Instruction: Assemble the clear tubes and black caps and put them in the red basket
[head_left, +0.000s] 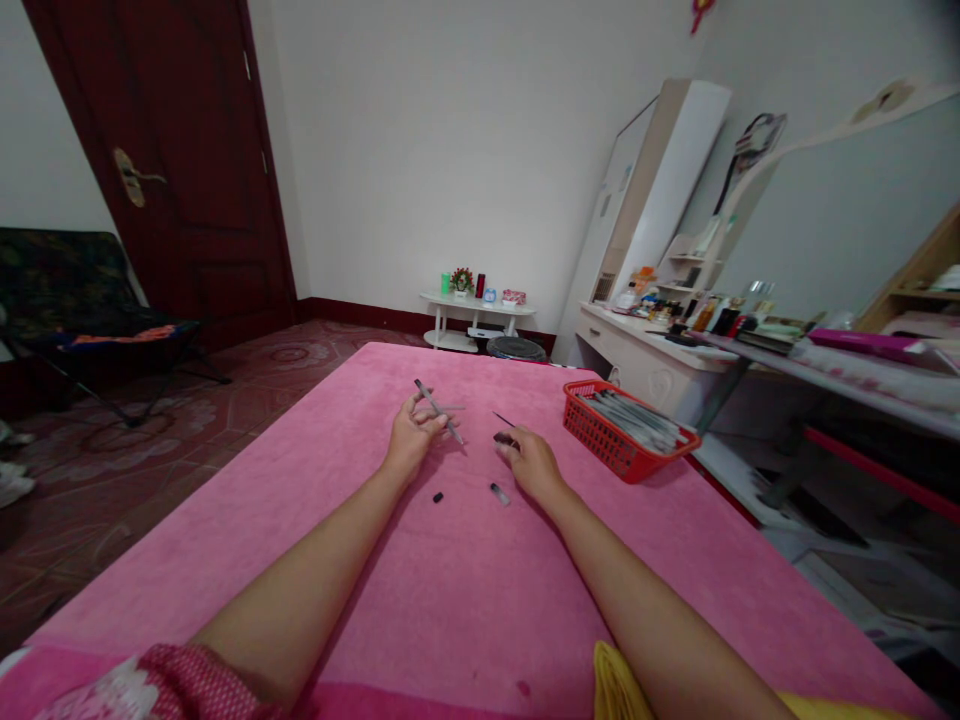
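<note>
My left hand (414, 432) is closed on a grey, see-through pen barrel (438, 409), which slants down to the right across the fingers. Just past those fingers shows a thin pale rod (451, 407); whether it is held or lies on the cloth I cannot tell. My right hand (531, 460) pinches a thin dark stick (504, 419) that looks like a pen refill. At its fingertips is a small black piece (505, 438), too blurred to name. Between my forearms, a small black plug (438, 497) and a clear pen cap with a dark end (499, 493) lie on the cloth.
A red plastic basket (600, 437) full of grey pens stands right of my right hand on the pink-covered table (315, 480). Yellow cloth (619, 685) lies at the near edge. Beyond are a dressing table (630, 345), a small white shelf (442, 322) and a folding chair (90, 300).
</note>
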